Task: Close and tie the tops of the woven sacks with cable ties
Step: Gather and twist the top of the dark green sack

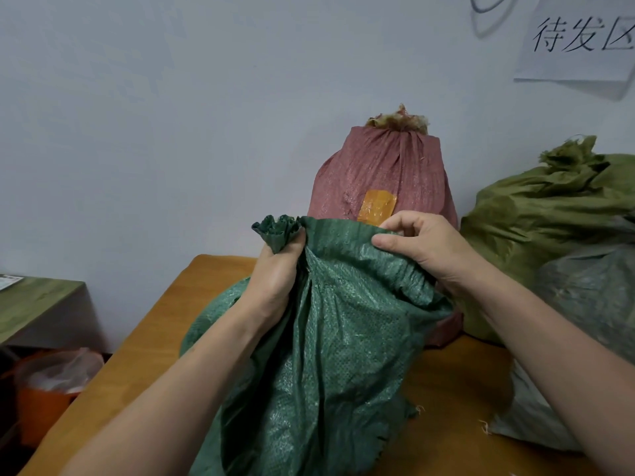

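Gripping a gathered bunch at the mouth of the dark green sack (336, 338), the left hand (275, 273) is clenched round the fabric, its forearm rising from the lower edge; the right hand (426, 252) pinches the flat, ungathered rim just right of that bunch, thumb over curled fingers; the sack stands on the wooden table (144, 338), its base cut off below; behind it a red sack (378, 173) is half hidden, and what binds its bunched top cannot be made out; right of it an olive sack (549, 218) runs out of frame.
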